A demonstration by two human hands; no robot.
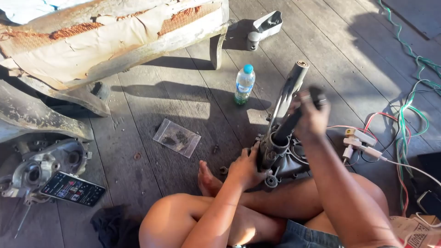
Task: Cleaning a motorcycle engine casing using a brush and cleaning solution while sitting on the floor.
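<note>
The person sits cross-legged on the plank floor (pixel 151 105) with a grey metal casing (pixel 282 158) just past the shins, resting on the boards against the legs. The left hand (pixel 245 167) is closed on the casing's near edge beside its round collar, steadying it. The right hand (pixel 310 117) is wrapped tight round a dark tool handle (pixel 294 120) whose lower end sits in that collar; a long metal tube (pixel 288 94) rises at a tilt just behind it, and I cannot tell if the two touch. To do this well, I judge the left hand should press the casing flat to the floor so it cannot rock, the tool should stay in line with the collar, and the fingers should stay clear of its rim. A small nut (pixel 223 170) lies by the foot and could roll away. To the left a phone (pixel 72 188) rests on another engine part (pixel 39 167). Further out a clear bag (pixel 177 138) of small parts lies flat, well apart from the hands. To the right, a tangle of wires (pixel 404 119) with white plugs (pixel 360 140) runs near the right elbow and could snag it. Beyond stand a water bottle (pixel 244 84), upright, and a worn seat frame (pixel 115 36)
</note>
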